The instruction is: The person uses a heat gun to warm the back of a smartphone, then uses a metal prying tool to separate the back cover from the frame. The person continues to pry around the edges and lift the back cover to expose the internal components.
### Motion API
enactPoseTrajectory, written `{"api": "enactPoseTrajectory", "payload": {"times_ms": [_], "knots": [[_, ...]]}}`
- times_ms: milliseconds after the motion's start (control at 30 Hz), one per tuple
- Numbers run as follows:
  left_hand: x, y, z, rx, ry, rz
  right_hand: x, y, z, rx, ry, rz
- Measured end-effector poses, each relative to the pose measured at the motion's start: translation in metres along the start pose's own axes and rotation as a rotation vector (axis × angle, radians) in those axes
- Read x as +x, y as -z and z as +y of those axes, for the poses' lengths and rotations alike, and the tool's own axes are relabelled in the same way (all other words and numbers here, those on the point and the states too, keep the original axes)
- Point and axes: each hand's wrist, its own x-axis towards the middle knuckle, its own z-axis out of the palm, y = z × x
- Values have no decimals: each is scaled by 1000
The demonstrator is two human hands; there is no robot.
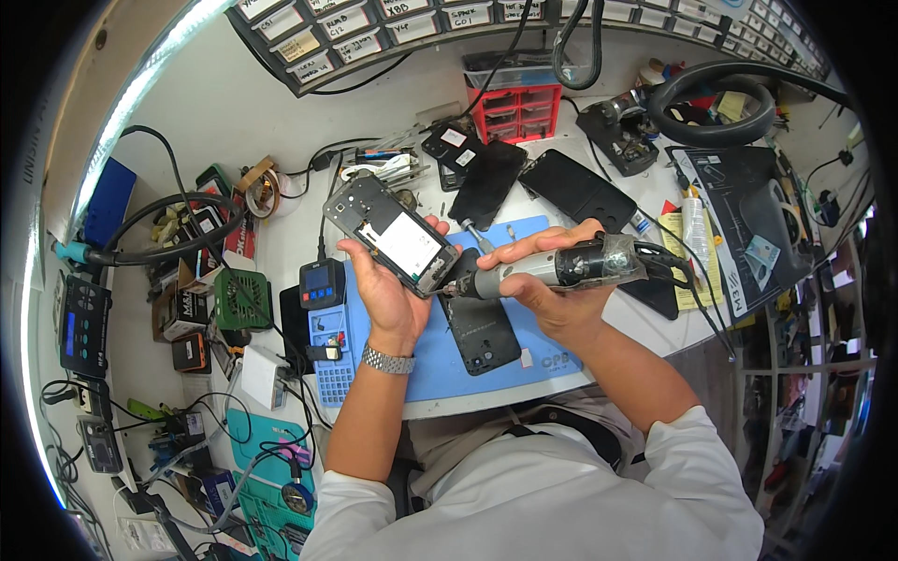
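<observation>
My left hand (388,299), a metal watch (388,362) at its wrist, is closed around an opened phone (360,213). The phone is tilted, with its dark frame and white battery (407,245) facing up. My right hand (566,309) grips a thick grey electric screwdriver (510,279), with clear tape and black cables at its rear end. Its narrow tip is at the phone's lower right end; I cannot tell whether it touches. Under the tool a dark phone back cover (485,337) lies on the blue work mat (435,388).
Several dark phones and screens, including one black phone (580,192), lie behind my hands. A small device with a display (322,283) stands left of the mat. A red drawer box (514,112) stands at the back. Black cables (687,262) hang at the right.
</observation>
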Motion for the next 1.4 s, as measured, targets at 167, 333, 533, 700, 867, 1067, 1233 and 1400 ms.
{"api": "enactPoseTrajectory", "payload": {"times_ms": [167, 333, 533, 700, 867, 1067, 1233, 1400], "knots": [[0, 1, -1, 1, 3, -7, 3, -7, 1, 21, 30, 54], [1, 0, -1, 5, -5, 38, 1, -6, 1, 46, 16, 50], [3, 3, -3, 33, -19, 32, -3, -13, 8, 43, 115, -34], [3, 4, -7, 118, -71, 52, -4, -11, 11, 0, 146, -128], [2, 3, -7, 116, -95, 30, -5, -12, 10, -9, 139, -132], [1, 2, -6, 120, -85, 39, -3, -7, 6, 46, 79, -157], [2, 2, -6, 113, -88, 33, -1, -4, 5, 23, 84, -148], [2, -2, -5, 106, -104, 34, 1, -2, -1, 10, 48, -86]]}}
